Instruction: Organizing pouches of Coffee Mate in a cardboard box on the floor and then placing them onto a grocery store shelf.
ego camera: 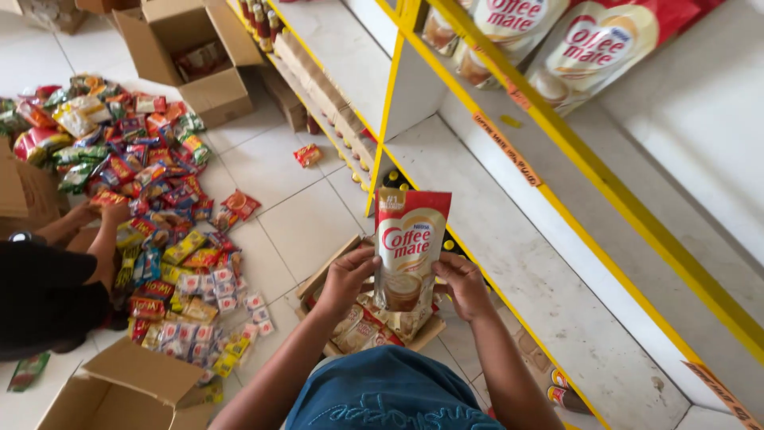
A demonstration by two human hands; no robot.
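Note:
Both my hands hold a tall red and cream pouch [409,247] upright in front of me. My left hand [348,276] grips its lower left edge, and my right hand [461,283] grips its lower right edge. Right under the pouch sits an open cardboard box [326,271] on the floor, filled with several more pouches [368,328] of the same kind. The pouch is level with the lowest white shelf [525,263], which has a yellow front rail.
Two more pouches [589,44] lie on the upper shelf at top right. A big heap of small colourful packets [151,199] covers the tiled floor at left, where another person [48,287] in black sits. Open cardboard boxes stand at the top left [199,60] and bottom left [119,394].

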